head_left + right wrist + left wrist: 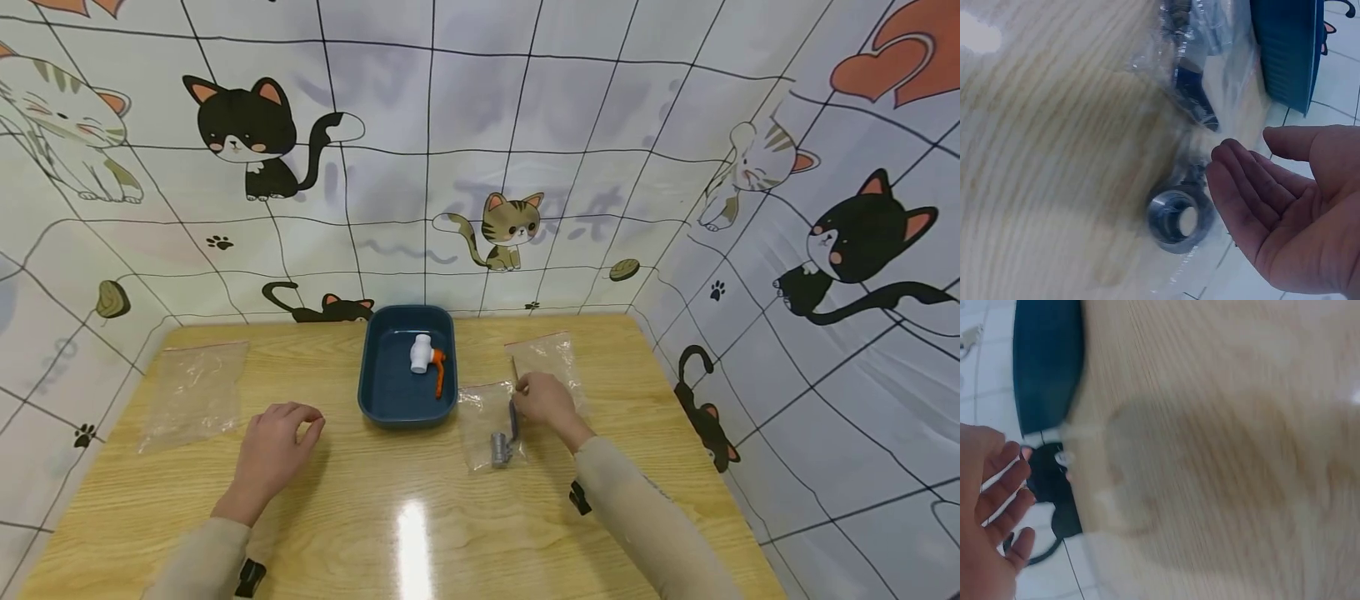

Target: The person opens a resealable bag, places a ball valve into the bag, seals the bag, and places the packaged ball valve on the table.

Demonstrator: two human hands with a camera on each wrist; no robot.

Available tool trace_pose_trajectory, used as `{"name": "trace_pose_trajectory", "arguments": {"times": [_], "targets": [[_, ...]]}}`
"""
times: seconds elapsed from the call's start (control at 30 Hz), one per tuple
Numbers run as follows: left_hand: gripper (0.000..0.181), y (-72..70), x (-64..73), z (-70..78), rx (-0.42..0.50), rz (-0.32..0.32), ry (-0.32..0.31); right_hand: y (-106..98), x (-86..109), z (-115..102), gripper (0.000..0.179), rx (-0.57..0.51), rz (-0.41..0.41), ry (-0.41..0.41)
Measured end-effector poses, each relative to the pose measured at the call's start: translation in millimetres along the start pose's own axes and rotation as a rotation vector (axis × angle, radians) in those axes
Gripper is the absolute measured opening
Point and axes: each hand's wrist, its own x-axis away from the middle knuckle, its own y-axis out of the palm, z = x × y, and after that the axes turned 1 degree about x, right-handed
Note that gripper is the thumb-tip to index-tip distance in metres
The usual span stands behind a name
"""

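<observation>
My right hand hovers over the inner edges of two clear plastic bags, its thumb and fingers loosely bent with nothing visible between them. Inside the nearer bag lies a grey ball valve with a dark blue lever. The right wrist view shows a hollow metal fitting close to the fingertips; in the head view the hand covers most of it, at the farther bag. Relaxed and holding nothing, my left hand is above the table between a flat clear bag and the tray.
A dark blue tray stands at the back middle, holding a white ball valve with an orange lever. The wooden table meets a cat-patterned cloth wall at its back and sides.
</observation>
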Motion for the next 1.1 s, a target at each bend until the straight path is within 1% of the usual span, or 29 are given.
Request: {"name": "trace_pose_trajectory", "arguments": {"times": [0.1,0.2,0.3,0.37,0.43,0.5,0.57,0.6,0.7,0.8,0.93,1.1], "targets": [[0.018,-5.6,-2.3,-12.6,-0.013,-0.070,-0.074,-4.0,2.1,-5.4,0.028,0.042,0.002,-0.027],[0.030,-11.3,-6.2,-26.8,-0.033,-0.134,-0.129,-6.7,3.7,-13.0,0.031,0.082,0.000,-0.061],[0.041,-14.3,-7.7,-44.0,-0.052,-0.196,-0.180,-7.5,5.3,-20.3,0.037,0.128,0.001,-0.068],[0.047,-15.1,-5.6,-58.2,-0.067,-0.228,-0.215,-6.8,6.1,-24.7,0.043,0.176,0.008,-0.073],[0.050,-15.5,-1.5,-72.5,-0.079,-0.246,-0.246,-5.6,7.2,-28.9,0.049,0.224,0.015,-0.079],[0.054,-15.4,3.4,-86.0,-0.087,-0.261,-0.273,-4.0,8.4,-32.5,0.055,0.253,0.022,-0.104],[0.057,-15.6,7.4,-96.1,-0.081,-0.275,-0.298,-2.4,9.6,-35.1,0.059,0.282,0.030,-0.135],[0.059,-15.2,9.1,-99.7,-0.080,-0.277,-0.307,-1.9,10.2,-36.4,0.060,0.279,0.032,-0.150],[0.061,-14.4,13.9,-105.5,-0.071,-0.293,-0.336,0.7,11.3,-40.0,0.062,0.272,0.042,-0.190],[0.062,-14.1,17.0,-106.0,-0.068,-0.292,-0.354,2.7,11.7,-43.7,0.062,0.244,0.055,-0.225],[0.062,-12.8,19.3,-106.5,-0.070,-0.277,-0.357,5.6,10.4,-47.3,0.061,0.222,0.061,-0.257],[0.060,-9.4,19.9,-108.3,-0.090,-0.273,-0.345,8.6,7.1,-49.0,0.061,0.240,0.064,-0.272]]}}
